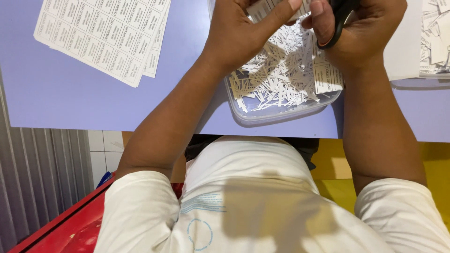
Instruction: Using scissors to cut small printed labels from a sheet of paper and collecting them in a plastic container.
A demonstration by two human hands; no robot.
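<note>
Closest in, a clear tub (281, 115) full of thin white paper scraps (276, 75) sat on the purple worktop (70, 93). Right above it, the left hand (239, 33) pinched a paper strip (265, 7) while the right hand (361, 28) gripped black scissors (338, 23). Uncut label sheets (103, 33) lay further left.

A lavender table (70, 93) stands over white floor tiles (105, 154), with what looks like corrugated grey wall (42, 178) left
</note>
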